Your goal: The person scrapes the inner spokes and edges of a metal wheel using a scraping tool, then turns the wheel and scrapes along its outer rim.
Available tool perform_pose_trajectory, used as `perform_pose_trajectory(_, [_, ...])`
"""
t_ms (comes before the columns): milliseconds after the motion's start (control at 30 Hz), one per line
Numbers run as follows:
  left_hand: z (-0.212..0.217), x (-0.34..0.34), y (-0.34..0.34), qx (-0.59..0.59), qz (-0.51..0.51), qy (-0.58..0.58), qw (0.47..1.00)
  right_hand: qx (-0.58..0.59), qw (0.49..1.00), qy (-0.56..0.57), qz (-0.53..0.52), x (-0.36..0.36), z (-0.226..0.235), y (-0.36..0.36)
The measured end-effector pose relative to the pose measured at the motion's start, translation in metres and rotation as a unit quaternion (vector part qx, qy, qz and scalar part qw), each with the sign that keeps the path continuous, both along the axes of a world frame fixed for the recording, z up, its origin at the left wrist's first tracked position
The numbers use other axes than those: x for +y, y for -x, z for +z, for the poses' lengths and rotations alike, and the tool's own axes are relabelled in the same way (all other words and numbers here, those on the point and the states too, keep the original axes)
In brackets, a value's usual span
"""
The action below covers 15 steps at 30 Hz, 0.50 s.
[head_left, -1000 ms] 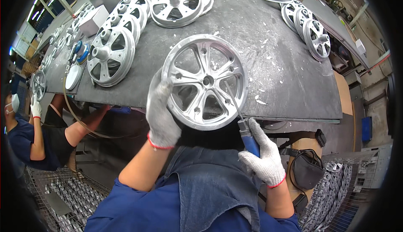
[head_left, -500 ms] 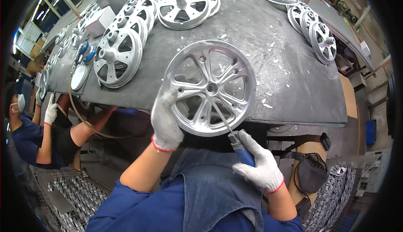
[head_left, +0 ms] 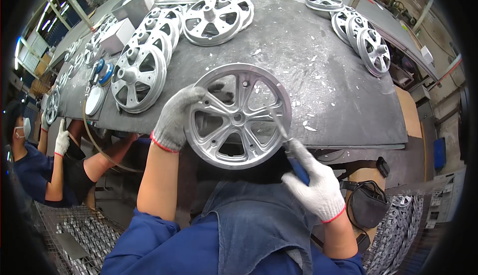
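Note:
A silver metal wheel (head_left: 239,118) with paired spokes and a round hub is held up at the table's near edge, facing me. My gloved left hand (head_left: 177,113) grips its upper left rim, and some fingers show through the opening between the spokes. In my gloved right hand (head_left: 316,188) is a hand tool (head_left: 298,170) with a blue handle and a slim metal blade. The blade reaches up and left across the wheel's right rim to the right-hand spokes. Its tip is blurred, so contact with a spoke is hard to judge.
More wheels (head_left: 139,78) stand along the table's left, back and right. A blue round-headed tool (head_left: 103,72) and a white disc (head_left: 95,101) lie at left. Pale flakes litter the dark tabletop (head_left: 348,120). Another person (head_left: 45,170) sits at left; a black bag (head_left: 368,204) lies at right.
The wheel has shifted left and a little down, turning slightly. My left hand has gone up and outward along its rim. The blade has swung from the lower spokes to the right-hand ones.

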<state>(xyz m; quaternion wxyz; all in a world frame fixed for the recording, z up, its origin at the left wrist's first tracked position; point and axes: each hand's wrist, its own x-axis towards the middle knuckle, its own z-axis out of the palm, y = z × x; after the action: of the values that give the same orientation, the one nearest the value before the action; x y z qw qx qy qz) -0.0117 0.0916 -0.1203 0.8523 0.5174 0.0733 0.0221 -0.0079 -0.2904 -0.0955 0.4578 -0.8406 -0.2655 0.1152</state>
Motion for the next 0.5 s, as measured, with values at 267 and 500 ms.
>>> perform_pose_trajectory(267, [-0.009, -0.097, 0.038, -0.082, 0.161, 0.126, 0.975, 0.036, 0.998, -0.038, 0.037, 0.032, -0.018, 0.018])
perform_pose_trajectory(500, [-0.006, -0.147, 0.062, -0.109, 0.232, 0.1, 0.962, -0.03, 0.997, 0.034, 0.069, 0.036, -0.008, -0.001])
